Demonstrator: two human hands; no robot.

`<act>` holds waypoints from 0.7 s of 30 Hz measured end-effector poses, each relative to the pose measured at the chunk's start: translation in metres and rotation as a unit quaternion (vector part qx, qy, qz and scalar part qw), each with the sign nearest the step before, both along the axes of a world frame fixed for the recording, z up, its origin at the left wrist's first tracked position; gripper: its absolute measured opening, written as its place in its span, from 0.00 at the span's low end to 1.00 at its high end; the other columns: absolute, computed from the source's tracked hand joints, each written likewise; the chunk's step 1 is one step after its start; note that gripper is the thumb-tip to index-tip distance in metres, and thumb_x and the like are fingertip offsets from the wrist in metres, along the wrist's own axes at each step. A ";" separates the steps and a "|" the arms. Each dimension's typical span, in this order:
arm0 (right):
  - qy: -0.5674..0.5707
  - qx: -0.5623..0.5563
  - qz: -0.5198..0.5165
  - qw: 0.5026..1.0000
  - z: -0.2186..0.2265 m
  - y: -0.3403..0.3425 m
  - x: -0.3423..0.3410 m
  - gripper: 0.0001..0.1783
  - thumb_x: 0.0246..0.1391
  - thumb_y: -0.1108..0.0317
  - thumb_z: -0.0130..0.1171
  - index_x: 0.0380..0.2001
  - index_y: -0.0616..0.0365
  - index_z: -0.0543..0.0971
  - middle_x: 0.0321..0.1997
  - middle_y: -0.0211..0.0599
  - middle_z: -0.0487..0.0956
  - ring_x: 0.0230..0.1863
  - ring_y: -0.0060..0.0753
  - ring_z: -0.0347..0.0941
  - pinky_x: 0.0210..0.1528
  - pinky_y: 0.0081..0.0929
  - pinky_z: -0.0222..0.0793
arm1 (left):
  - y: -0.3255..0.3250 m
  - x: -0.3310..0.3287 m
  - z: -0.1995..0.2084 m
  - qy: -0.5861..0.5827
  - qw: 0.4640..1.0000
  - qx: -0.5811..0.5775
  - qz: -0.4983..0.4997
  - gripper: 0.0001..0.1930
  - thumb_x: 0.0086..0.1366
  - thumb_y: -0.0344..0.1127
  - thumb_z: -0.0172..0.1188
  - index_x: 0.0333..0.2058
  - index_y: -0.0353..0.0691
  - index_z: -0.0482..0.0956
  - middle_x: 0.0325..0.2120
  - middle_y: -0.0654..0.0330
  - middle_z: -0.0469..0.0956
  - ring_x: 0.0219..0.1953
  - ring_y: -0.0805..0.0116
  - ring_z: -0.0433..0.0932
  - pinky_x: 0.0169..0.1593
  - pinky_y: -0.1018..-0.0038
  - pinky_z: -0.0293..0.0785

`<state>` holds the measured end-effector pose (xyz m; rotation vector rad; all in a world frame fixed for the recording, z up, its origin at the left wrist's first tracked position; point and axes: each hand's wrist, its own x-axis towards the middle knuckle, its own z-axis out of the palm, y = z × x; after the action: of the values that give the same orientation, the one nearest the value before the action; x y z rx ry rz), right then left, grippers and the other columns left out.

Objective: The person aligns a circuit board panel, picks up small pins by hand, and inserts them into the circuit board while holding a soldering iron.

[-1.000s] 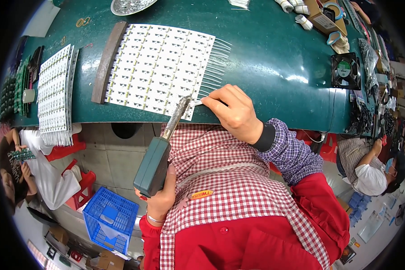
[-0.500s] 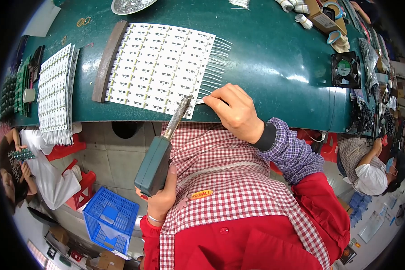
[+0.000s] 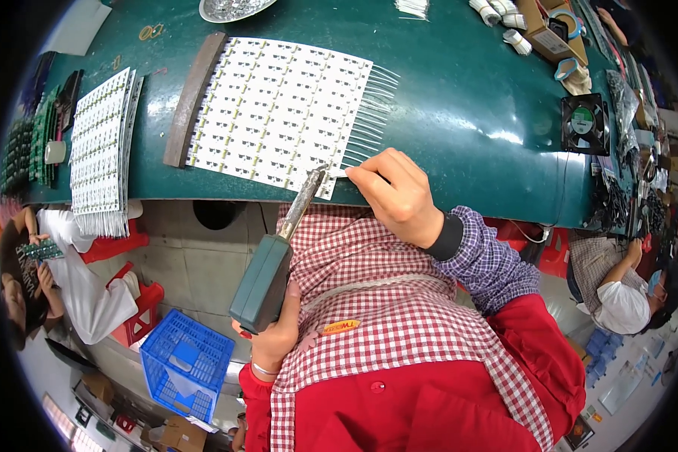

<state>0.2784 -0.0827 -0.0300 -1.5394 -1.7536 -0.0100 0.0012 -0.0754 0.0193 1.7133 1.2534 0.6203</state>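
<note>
My left hand (image 3: 273, 337) grips the green handle of a soldering iron (image 3: 267, 270), whose metal tip touches the near right corner of a white panel of LED strips (image 3: 279, 113) on the green table (image 3: 459, 120). My right hand (image 3: 395, 192) pinches a thin white wire (image 3: 339, 172) at that same corner, right beside the iron's tip. Several white wires (image 3: 373, 113) stick out along the panel's right edge. A dark bar (image 3: 192, 98) lies along the panel's left edge.
A second stack of LED strips (image 3: 99, 147) lies at the left, beside green circuit boards (image 3: 22, 151). A small black fan (image 3: 584, 124) sits at the right. Other people sit at both sides. A blue crate (image 3: 187, 361) stands on the floor.
The soldering iron's tip has stayed at the panel's near corner; both hands have barely shifted.
</note>
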 end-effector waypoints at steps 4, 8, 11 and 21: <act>-0.001 -0.008 -0.001 1.000 -0.001 -0.001 -0.001 0.12 0.45 0.79 0.63 0.37 0.63 0.81 0.31 0.36 0.74 0.32 0.36 0.73 0.32 0.31 0.68 | -0.006 -0.007 -0.009 0.000 1.000 -0.009 0.006 0.18 0.60 0.31 0.71 0.48 0.32 0.83 0.41 0.53 0.85 0.41 0.65 0.84 0.46 0.70 0.78; -0.001 -0.011 0.006 1.000 0.001 -0.001 -0.001 0.12 0.45 0.78 0.63 0.37 0.63 0.81 0.31 0.36 0.75 0.32 0.36 0.73 0.33 0.31 0.68 | -0.005 -0.004 -0.003 0.016 1.000 -0.019 0.010 0.17 0.60 0.31 0.72 0.47 0.32 0.83 0.40 0.54 0.86 0.40 0.66 0.84 0.45 0.70 0.78; -0.004 -0.012 0.010 1.000 0.002 0.000 0.001 0.12 0.45 0.78 0.63 0.37 0.62 0.81 0.31 0.36 0.75 0.32 0.35 0.73 0.33 0.31 0.68 | -0.001 -0.001 -0.006 0.015 1.000 -0.006 -0.005 0.17 0.60 0.32 0.72 0.47 0.32 0.84 0.40 0.54 0.86 0.40 0.66 0.83 0.44 0.70 0.78; 0.013 -0.009 0.016 1.000 0.003 0.000 0.003 0.16 0.39 0.82 0.67 0.37 0.64 0.82 0.30 0.37 0.76 0.30 0.37 0.74 0.30 0.31 0.70 | 0.000 -0.002 -0.007 0.013 1.000 -0.002 -0.008 0.16 0.61 0.33 0.71 0.47 0.32 0.84 0.39 0.53 0.85 0.39 0.64 0.84 0.43 0.70 0.78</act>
<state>0.2815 -0.0830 -0.0270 -1.5179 -1.7614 0.0404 -0.0004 -0.0757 0.0121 1.7318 1.2563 0.5871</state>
